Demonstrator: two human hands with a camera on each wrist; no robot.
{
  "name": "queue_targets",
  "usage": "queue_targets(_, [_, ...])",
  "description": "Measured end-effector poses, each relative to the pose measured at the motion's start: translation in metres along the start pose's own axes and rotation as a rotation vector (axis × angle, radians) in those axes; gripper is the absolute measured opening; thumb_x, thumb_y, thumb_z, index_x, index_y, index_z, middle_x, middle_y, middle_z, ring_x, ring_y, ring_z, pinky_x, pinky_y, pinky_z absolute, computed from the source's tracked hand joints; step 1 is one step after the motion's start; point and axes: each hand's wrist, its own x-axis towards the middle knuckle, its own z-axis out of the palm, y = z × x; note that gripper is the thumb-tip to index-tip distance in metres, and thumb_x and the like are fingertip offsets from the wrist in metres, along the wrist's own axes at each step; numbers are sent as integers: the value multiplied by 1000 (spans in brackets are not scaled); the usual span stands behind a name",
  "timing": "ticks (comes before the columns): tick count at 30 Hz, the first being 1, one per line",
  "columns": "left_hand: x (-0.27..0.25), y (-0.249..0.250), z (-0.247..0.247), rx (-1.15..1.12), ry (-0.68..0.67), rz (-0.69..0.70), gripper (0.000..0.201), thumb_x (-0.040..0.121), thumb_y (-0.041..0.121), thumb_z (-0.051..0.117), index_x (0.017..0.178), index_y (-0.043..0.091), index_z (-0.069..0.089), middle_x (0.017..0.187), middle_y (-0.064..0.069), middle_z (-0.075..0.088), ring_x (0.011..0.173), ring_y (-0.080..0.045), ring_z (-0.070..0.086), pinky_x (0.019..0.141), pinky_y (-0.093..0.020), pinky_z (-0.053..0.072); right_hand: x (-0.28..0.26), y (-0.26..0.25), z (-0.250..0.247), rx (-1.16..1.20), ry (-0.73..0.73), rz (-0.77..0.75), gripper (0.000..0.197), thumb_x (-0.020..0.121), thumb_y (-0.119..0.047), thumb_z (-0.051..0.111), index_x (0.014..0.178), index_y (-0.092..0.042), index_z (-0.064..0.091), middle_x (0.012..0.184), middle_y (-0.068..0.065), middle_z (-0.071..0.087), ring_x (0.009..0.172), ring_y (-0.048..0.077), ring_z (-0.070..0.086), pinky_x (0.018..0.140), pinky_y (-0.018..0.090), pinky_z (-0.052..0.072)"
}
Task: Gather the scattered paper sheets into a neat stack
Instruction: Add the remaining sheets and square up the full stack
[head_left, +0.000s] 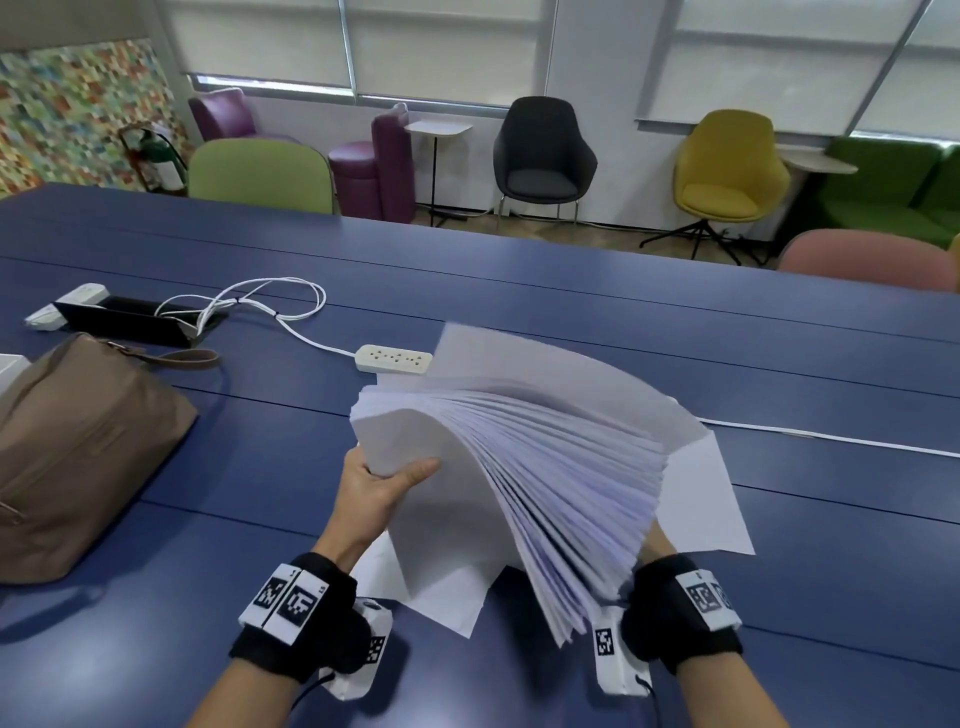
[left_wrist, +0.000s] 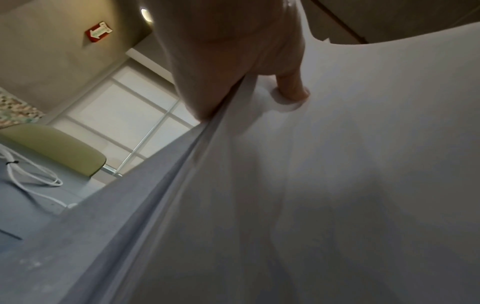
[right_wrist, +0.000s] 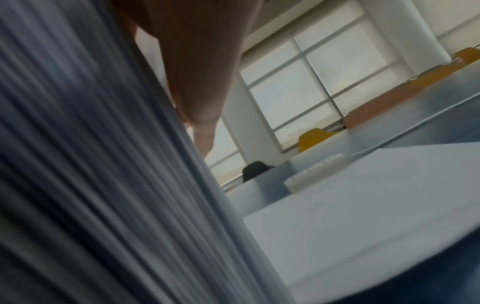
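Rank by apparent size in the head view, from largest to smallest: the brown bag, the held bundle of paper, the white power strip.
1. Bundle of paper and brown bag: they look alike, and the bag is cut off at the picture's edge, so I do not rank them.
2. White power strip: clearly smallest, though it lies farther from the camera.

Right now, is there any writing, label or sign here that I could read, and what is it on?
No text here can be read.
Red sign on the wall, left wrist view: a white arrow with small lettering, too blurred to read.
Wrist bands: black and white square codes, with tiny characters at the edge, too small to read.
Paper stack: blank as far as shown.
Power strip: no marking visible.
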Motion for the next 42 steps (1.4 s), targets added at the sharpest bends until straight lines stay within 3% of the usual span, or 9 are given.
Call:
queue_targets(6, [6, -3, 1, -1, 23, 38, 26, 67, 4, 78, 88, 6, 63, 76, 8, 74, 72, -7, 69, 62, -18, 53, -15, -34, 6, -8, 83, -255, 44, 93, 9, 38, 72, -27, 53, 74, -16, 54, 67, -11, 58, 59, -4, 37])
queue_targets(8, [8, -4, 1, 6, 39, 50, 37, 62, 10, 75, 94, 0, 62, 78, 8, 73, 73, -7, 68, 64, -18, 53, -16, -29, 4, -79, 44, -308, 20, 98, -28, 42, 82, -34, 50, 87, -15, 56, 91, 0, 59, 75, -1, 37])
queue_targets(10, [10, -5, 0, 5, 59, 57, 50, 58, 15, 78, 100, -6, 58, 78, 6, 73, 73, -6, 68, 64, -18, 52, -10, -13, -2, -70, 2, -289, 62, 62, -89, 38, 90, -36, 55, 94, -15, 64, 96, 4, 59, 89, 16, 41])
queue_targets(12, [12, -4, 1, 12, 74, 60, 62, 53, 26, 79, 102, -4, 57, 83, 2, 70, 74, -5, 67, 64, -17, 52, -2, 6, -8, -19, -91, -316, 98, 29, -101, 36, 100, -37, 58, 95, -17, 71, 96, 1, 62, 97, 27, 42])
queue_targets(18, [17, -13, 11, -5, 148, 23, 29, 66, 14, 73, 91, 19, 60, 87, 5, 68, 75, -2, 66, 64, -17, 52, 3, 33, -9, -92, -54, -495, 86, 64, -66, 57, 127, -7, 48, 118, -16, 63, 116, 3, 55, 96, 31, 43])
queue_targets(24, [22, -34, 17, 67, 201, -2, 33, 72, 27, 69, 103, 25, 60, 100, 9, 68, 93, -8, 65, 79, -26, 51, 8, 53, -3, -354, -104, -577, 101, 39, -41, 70, 129, -26, 27, 123, -16, 43, 108, -22, 41, 89, 2, 36])
queue_targets(30, [26, -35, 18, 99, 259, 11, 37, 79, 22, 71, 112, 14, 58, 105, 2, 67, 99, -14, 64, 84, -29, 50, 19, 68, 2, -471, -74, -552, 131, 45, -43, 80, 148, -14, 5, 147, -15, 24, 132, -6, 26, 103, 0, 21])
queue_targets(36, [6, -31, 22, 78, 204, 17, 25, 86, 8, 64, 109, 14, 59, 101, 4, 68, 95, -12, 66, 74, -16, 51, 35, 64, 2, -163, 195, -418, 27, 79, -5, 70, 97, -22, 59, 96, 0, 66, 101, 27, 63, 75, 18, 48])
queue_targets(42, [-8, 11, 31, -35, 225, 202, 28, 86, 3, 61, 112, 9, 52, 97, 11, 65, 88, 6, 63, 78, -10, 48, 4, 19, 0, 41, 133, -520, 23, 79, 8, 65, 96, -8, 62, 78, -8, 73, 74, 0, 67, 63, 10, 50])
